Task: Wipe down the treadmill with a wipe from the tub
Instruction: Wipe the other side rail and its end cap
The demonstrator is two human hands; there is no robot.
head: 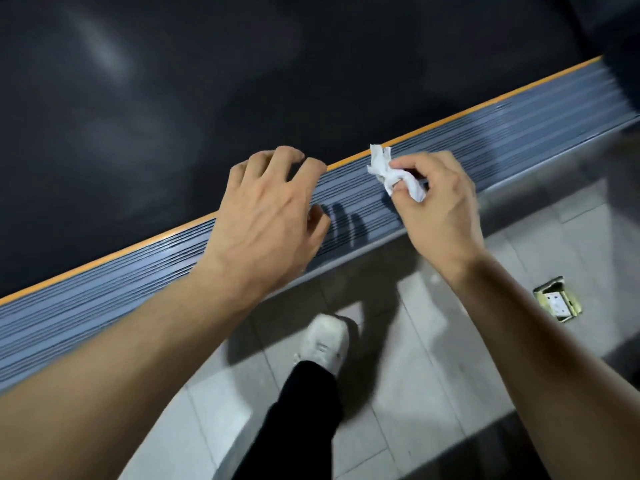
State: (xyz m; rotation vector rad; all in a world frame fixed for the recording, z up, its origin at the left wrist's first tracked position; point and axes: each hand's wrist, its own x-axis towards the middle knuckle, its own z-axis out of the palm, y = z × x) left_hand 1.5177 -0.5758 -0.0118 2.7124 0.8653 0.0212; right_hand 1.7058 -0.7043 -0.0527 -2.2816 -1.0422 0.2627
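Observation:
The treadmill's dark belt [173, 98] fills the upper part of the view. Its ribbed grey side rail [485, 133] with an orange edge strip runs diagonally from lower left to upper right. My right hand [440, 202] pinches a crumpled white wipe [391, 171] between thumb and fingers, just above the rail. My left hand [266, 216] hovers over the rail to the left, fingers spread and curled, holding nothing. The tub is not in view.
Below the rail lies a grey tiled floor [450, 358]. My white shoe [325, 344] and black trouser leg stand close to the treadmill. A brass floor socket box [557, 299] sits open at the right.

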